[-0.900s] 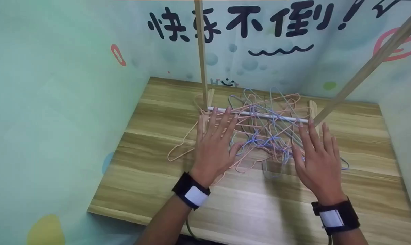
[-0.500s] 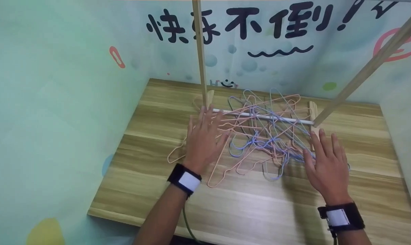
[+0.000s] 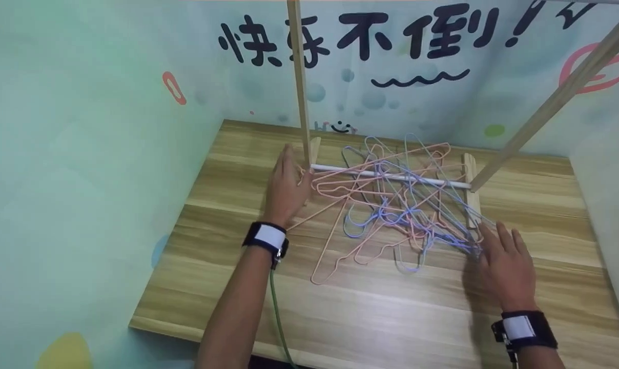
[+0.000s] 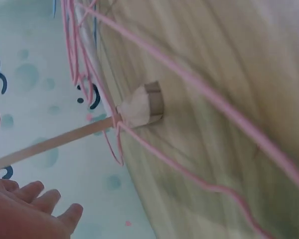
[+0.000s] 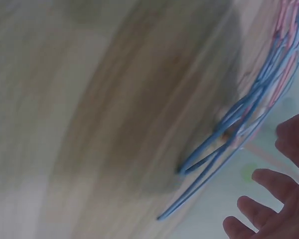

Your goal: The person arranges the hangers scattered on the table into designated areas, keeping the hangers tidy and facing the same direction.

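A tangled pile of pink wire hangers and blue wire hangers lies over and around the low white rod of a wooden rack. At the pile's left end my left hand stands on edge with straight fingers, beside the rack's left post. My right hand is at the right end, fingers extended, its fingertips right at the ends of the blue hangers. In the left wrist view, pink hanger wire crosses near the rack's foot. Blue hanger ends point past the right fingers in the right wrist view.
Two wooden posts, the left one and the right one, rise from the rack's feet. The wood-grain table is bounded by printed cloth walls at left, back and right. A green cable hangs from the left wristband.
My left hand has moved left off the pile to its outer end and turned on edge. The right hand has moved down and right. A pink hanger at the left has shifted slightly.
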`<state>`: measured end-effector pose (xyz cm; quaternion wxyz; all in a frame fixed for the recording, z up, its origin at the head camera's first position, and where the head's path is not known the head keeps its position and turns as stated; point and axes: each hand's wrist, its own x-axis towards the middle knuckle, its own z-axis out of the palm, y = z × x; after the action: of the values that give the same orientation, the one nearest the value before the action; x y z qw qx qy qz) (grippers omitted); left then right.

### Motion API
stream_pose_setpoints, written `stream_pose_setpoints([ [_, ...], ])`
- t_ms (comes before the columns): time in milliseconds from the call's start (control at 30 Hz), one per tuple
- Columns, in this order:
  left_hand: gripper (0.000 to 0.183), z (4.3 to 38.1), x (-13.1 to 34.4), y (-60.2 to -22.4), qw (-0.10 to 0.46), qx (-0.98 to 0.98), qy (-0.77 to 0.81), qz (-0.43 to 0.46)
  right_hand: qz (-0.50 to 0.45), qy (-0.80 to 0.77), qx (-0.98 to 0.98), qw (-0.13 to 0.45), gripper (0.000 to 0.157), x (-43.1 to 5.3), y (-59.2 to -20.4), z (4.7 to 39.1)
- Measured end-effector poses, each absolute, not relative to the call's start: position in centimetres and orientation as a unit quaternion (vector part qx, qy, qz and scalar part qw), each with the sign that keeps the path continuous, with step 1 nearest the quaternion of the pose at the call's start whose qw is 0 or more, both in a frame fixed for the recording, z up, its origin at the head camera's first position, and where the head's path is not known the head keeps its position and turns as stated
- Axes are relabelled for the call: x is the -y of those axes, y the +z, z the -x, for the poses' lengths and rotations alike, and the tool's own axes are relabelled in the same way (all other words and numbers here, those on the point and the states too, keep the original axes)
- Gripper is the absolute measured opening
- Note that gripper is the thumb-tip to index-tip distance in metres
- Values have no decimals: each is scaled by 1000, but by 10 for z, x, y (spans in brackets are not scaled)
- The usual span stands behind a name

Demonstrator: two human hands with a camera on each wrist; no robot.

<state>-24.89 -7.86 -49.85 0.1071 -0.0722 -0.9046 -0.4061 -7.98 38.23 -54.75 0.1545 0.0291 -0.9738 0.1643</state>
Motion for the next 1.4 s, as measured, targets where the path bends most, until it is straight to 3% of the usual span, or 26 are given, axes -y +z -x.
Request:
stream_pose_setpoints([
  [167,84,267,76,-479,93,890,-442,64,-29,152,980,129,66,-399,-553,72],
  [300,84,277,71,-470,93,884,-453,68,-23,149,982,118,68,-405,-556,68],
  [767,77,288,66,-469,81,877,-468,71,9,149,982,115,51,-412,-562,67],
  [1067,70,295,65,-469,87,883,-454,81,-1,145,972,184,27,-414,-565,70],
  [1400,68,305,62,-471,82,884,-455,65,18,195,968,157,10,-415,-562,67],
])
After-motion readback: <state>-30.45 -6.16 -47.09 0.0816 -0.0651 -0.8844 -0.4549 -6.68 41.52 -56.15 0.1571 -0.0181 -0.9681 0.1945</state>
